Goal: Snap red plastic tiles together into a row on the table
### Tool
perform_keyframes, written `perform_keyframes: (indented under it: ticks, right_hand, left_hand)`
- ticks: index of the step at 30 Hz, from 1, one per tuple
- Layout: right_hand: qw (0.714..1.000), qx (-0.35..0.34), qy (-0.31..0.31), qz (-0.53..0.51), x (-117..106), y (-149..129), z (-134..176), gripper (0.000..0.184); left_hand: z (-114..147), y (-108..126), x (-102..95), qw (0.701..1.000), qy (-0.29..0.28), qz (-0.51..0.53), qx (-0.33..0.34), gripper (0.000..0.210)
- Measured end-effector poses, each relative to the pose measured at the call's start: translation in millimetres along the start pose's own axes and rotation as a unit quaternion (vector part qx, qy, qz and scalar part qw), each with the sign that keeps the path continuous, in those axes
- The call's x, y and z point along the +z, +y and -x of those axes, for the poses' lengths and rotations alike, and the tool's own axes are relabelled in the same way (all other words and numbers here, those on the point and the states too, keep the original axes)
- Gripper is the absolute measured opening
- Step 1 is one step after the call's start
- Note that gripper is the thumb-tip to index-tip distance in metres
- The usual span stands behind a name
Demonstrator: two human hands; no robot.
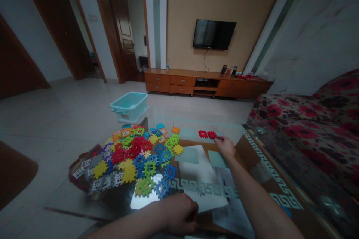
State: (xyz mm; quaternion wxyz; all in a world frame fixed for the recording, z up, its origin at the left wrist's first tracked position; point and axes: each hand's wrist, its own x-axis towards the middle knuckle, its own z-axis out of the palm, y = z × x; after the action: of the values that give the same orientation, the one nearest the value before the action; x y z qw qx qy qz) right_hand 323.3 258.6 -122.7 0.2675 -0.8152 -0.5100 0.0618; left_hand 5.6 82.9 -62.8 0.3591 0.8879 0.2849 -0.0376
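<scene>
"Where are the hands?"

"The right hand [226,146] reaches forward over the glass bench [202,168], its fingertips at the right edge of a red piece [212,134]. Finger and thumb are close together; I cannot tell whether they are clamped on that edge or only touching it. The left hand [183,213] is near the front, fingers curled in; whether anything is inside them, I cannot tell."

"Is that red piece alone?"

"No. A second red piece [203,134] lies flat just to its left, notched edges facing. Whether the teeth interlock is too small to make out."

"Why handle it by the edge?"

"Probably because it is thin and flat, so the rim gives the easiest grip and keeps fingers off the neighbouring piece."

"And why set the pair there?"

"Seemingly to keep the two apart from the pile of pieces [139,147], which spreads over the left of the bench in red, yellow, blue, green and white, many overlapping. Level glass would help edges line up."

"Anything beyond?"

"A pale teal bin [137,109] stands behind the pile, perhaps as its container. A flowered sofa [283,110] is at the right."
</scene>
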Motion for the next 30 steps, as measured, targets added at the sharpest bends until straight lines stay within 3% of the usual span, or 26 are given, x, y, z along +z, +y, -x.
perform_keyframes:
  ticks: [14,30]
  right_hand:
    - [1.000,-0.001,-0.004,0.008,-0.6,-0.3,0.4,0.037]
    - [1.000,0.005,-0.010,0.027,4.7,1.5,-2.6,0.038]
  left_hand:
    - [-1.2,-1.8,1.7,1.000,0.006,0.007,0.012,0.013]
    - [0.1,5.0,-6.8,0.999,-0.030,-0.033,0.004,0.021]
